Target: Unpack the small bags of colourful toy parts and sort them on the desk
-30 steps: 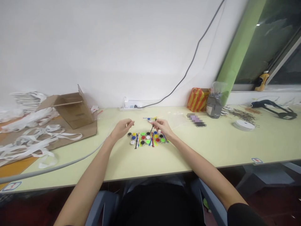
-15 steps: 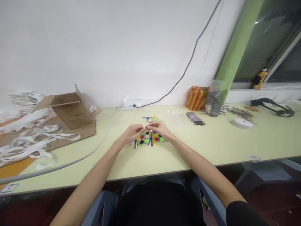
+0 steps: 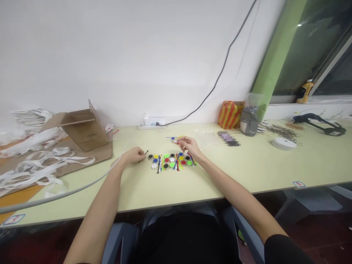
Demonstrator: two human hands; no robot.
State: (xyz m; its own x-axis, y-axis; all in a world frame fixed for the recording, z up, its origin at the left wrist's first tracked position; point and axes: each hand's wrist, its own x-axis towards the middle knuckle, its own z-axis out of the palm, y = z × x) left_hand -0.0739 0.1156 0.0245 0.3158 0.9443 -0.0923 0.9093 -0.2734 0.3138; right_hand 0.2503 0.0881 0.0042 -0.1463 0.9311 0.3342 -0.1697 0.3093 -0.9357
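The left hand (image 3: 133, 155) is hovering low over the tabletop (image 3: 220, 176), near mid-front, fingers partly curled. A small black piece (image 3: 146, 153) is sitting at its fingertips; whether the hand is gripping it cannot be told at this resolution. The right hand (image 3: 189, 146) is reaching toward the far edge of the tabletop, fingers drawn together, thumb close to them, over a small cluster of blue and yellow pieces (image 3: 175, 139). Whether it has hold of anything cannot be told.

Between the hands, rows of round coloured caps (image 3: 172, 160) in black, blue, yellow, red, white and green are lying on the tabletop, with thin coloured plastic sticks (image 3: 177, 162) lying among them.

Along the far edge, a power strip (image 3: 151, 125), a striped bag (image 3: 230, 115) and a grey jar (image 3: 248, 123) are standing. A blurred phone (image 3: 228, 138) is lying nearer the middle, and a white tape roll (image 3: 283, 143) is lying towards the right end. At the left end, a cardboard box (image 3: 85, 134) is resting on flattened cardboard, with white straps (image 3: 35, 169) spreading beside it.
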